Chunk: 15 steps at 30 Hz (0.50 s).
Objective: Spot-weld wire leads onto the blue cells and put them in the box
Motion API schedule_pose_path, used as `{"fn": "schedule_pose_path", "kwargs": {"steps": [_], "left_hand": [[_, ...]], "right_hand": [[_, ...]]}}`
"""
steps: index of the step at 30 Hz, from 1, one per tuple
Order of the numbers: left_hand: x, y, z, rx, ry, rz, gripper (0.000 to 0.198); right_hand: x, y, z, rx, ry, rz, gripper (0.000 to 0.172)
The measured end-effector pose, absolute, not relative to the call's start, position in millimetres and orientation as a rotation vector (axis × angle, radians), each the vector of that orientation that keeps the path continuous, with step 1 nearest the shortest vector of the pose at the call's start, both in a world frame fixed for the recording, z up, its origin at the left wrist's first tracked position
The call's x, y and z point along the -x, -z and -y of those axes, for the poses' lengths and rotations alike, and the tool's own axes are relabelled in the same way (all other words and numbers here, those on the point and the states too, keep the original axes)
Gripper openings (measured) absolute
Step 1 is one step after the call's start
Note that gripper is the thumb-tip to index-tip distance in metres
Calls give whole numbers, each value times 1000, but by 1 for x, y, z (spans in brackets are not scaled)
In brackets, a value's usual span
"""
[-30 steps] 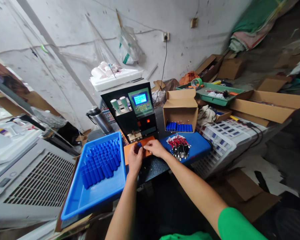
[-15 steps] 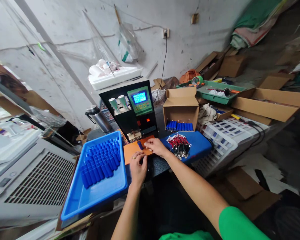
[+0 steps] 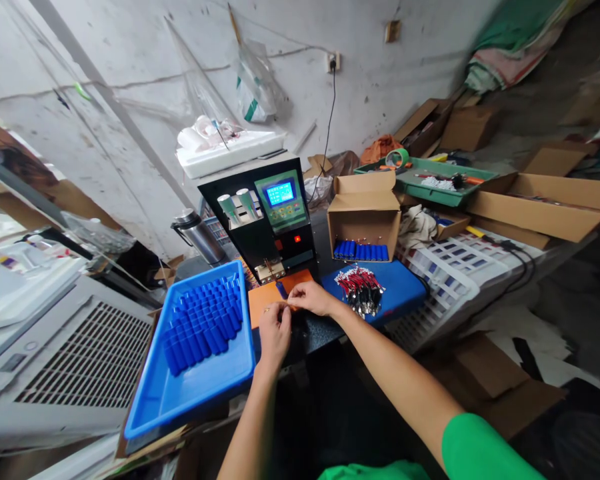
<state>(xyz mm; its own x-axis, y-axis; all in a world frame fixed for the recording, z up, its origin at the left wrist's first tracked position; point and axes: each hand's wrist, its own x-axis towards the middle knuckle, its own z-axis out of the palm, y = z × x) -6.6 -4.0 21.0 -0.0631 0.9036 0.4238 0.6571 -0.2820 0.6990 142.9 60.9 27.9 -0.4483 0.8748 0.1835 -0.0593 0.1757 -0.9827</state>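
Left hand (image 3: 275, 330) has moved up to meet the fingertips of the right hand (image 3: 313, 298) since the earlier frame. Dark blue cylindrical cell (image 3: 281, 289) lies on the flat orange board (image 3: 260, 297), its far end below the pins of the black box-shaped machine (image 3: 255, 243) with a lit display. Contact with the pins cannot be confirmed.

Caution: neither hand visibly secures the cell. A knock from the fingertips just beside its near end could roll it or turn it out of line.

Appearance: smooth, darker than the other cylinders, slightly slanted; end details are too small to read.

Finger state: both hands narrow at thumb and forefinger; whether anything is pinched between them cannot be told.

Surroundings: on the left, a light blue plastic tray (image 3: 205, 381) of packed blue cylinders (image 3: 205, 327); on the right, red-and-black wire leads (image 3: 363, 290) on a blue pad (image 3: 400, 287).
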Motion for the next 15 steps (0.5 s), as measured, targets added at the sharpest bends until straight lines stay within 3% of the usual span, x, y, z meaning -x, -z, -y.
{"fn": "schedule_pose_path", "kwargs": {"steps": [15], "left_hand": [[6, -24, 2, -1999, -1406, -1671, 17]], "right_hand": [[-143, -28, -60, 836, -1433, 1365, 21]]}}
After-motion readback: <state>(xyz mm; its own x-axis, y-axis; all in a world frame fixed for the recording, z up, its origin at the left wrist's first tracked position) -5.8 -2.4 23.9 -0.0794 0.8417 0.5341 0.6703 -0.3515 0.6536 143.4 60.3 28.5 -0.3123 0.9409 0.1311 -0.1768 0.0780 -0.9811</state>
